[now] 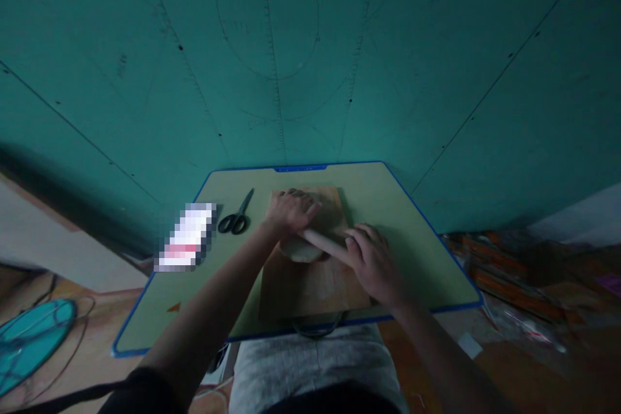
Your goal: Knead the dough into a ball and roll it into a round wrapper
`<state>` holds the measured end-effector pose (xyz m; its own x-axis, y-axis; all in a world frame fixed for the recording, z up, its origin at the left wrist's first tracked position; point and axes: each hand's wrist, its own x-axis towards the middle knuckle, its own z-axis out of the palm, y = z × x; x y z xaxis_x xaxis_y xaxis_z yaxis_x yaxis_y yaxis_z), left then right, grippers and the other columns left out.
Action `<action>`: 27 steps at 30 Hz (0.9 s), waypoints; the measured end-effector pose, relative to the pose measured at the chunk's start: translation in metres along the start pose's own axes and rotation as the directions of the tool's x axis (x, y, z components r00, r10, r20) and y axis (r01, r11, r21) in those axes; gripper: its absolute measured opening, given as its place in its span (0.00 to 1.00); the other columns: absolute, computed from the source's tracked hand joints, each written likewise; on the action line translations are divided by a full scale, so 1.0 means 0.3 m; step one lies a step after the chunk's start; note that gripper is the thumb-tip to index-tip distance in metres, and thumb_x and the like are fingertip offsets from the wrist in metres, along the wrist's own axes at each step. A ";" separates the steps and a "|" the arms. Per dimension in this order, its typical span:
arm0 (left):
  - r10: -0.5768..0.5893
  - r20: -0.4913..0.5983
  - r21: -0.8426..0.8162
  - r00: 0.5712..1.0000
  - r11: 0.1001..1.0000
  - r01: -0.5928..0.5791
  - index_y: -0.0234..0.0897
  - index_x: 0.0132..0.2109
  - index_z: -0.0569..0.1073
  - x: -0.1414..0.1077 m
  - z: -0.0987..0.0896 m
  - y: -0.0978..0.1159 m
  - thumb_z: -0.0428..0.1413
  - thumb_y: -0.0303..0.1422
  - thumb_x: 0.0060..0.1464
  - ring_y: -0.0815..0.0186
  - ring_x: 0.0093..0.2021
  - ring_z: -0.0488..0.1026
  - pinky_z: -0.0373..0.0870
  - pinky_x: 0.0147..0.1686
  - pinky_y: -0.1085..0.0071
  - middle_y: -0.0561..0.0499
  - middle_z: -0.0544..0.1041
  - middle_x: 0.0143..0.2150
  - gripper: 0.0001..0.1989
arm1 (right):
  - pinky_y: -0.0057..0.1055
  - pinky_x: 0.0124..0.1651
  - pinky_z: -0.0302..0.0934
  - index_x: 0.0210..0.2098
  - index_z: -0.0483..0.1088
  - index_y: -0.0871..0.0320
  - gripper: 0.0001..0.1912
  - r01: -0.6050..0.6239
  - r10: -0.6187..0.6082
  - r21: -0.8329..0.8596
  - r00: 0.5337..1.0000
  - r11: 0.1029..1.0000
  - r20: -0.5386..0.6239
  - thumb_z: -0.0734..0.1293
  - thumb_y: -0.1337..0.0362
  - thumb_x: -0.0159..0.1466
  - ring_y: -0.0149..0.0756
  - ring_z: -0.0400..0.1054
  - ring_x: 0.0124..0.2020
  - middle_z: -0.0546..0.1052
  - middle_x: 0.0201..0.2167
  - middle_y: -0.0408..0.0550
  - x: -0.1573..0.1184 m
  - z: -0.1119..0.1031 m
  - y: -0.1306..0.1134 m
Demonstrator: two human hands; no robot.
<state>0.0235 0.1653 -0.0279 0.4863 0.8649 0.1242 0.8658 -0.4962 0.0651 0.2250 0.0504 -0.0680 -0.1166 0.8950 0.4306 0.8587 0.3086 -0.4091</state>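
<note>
A pale, thin rolling pin (328,247) lies slantwise over a flattened round of dough (299,251). Under the dough is a wooden cutting board (310,291). My left hand (291,210) is closed over the pin's far left end, palm down above the dough; that end is hidden beneath it. Around the near right end of the pin, my right hand (371,259) is wrapped, over the right side of the board. Part of the dough is covered by my left hand and the pin.
The board rests on a small blue-edged folding table (412,259) against a green wall (310,77). Black-handled scissors (237,217) and a pixelated bright rectangular thing (187,239) lie on the left. A small orange triangular piece (173,306) is near the front left.
</note>
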 end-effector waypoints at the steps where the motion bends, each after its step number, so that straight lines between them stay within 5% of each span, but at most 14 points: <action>1: -0.020 0.007 -0.011 1.000 1.000 0.020 0.40 0.47 0.79 0.013 0.007 -0.002 0.41 0.45 0.68 0.53 0.52 0.74 0.67 0.51 0.57 0.43 0.79 0.50 0.24 | 0.44 0.56 0.62 0.47 0.74 0.57 0.18 -0.018 0.018 -0.005 1.000 1.000 -0.001 0.54 0.62 0.72 0.46 0.67 0.53 0.75 0.49 0.56 0.019 -0.001 0.011; 9: -0.131 -0.098 -0.035 0.987 0.991 0.128 0.38 0.52 0.76 0.022 0.016 -0.001 0.40 0.42 0.69 0.54 0.58 0.71 0.68 0.55 0.56 0.41 0.74 0.59 0.23 | 0.43 0.56 0.62 0.46 0.73 0.59 0.15 -0.046 0.045 -0.074 0.999 0.996 -0.010 0.56 0.65 0.70 0.46 0.68 0.53 0.76 0.47 0.57 0.068 0.016 0.042; 16: -0.034 -0.230 -0.002 0.973 0.999 0.035 0.35 0.58 0.71 -0.256 0.031 -0.014 0.41 0.37 0.68 0.50 0.66 0.63 0.62 0.62 0.47 0.39 0.73 0.60 0.21 | 0.43 0.51 0.64 0.50 0.71 0.57 0.14 0.091 -0.084 -0.097 0.994 0.991 0.066 0.58 0.62 0.71 0.47 0.69 0.50 0.76 0.50 0.56 -0.094 -0.024 -0.116; 21: -0.007 -0.240 -0.004 0.971 1.000 0.006 0.33 0.63 0.66 -0.469 0.055 0.005 0.41 0.38 0.69 0.49 0.68 0.60 0.60 0.65 0.46 0.38 0.70 0.63 0.23 | 0.42 0.49 0.64 0.52 0.70 0.58 0.15 0.141 -0.128 -0.099 0.983 0.985 0.134 0.60 0.59 0.71 0.47 0.69 0.48 0.77 0.47 0.55 -0.090 -0.044 -0.149; 27: -0.072 -0.233 -0.041 0.970 0.997 0.065 0.36 0.63 0.64 -0.516 0.067 0.050 0.45 0.42 0.67 0.47 0.67 0.61 0.60 0.64 0.42 0.38 0.69 0.64 0.23 | 0.40 0.50 0.62 0.49 0.73 0.57 0.14 0.166 -0.143 -0.142 0.977 0.976 0.159 0.60 0.59 0.71 0.46 0.68 0.50 0.77 0.48 0.53 0.004 -0.027 -0.114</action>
<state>-0.0365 0.0254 -0.0660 0.3816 0.8571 0.3460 0.8898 -0.4420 0.1133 0.1994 0.0382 -0.0470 -0.3157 0.8813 0.3515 0.8896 0.4038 -0.2134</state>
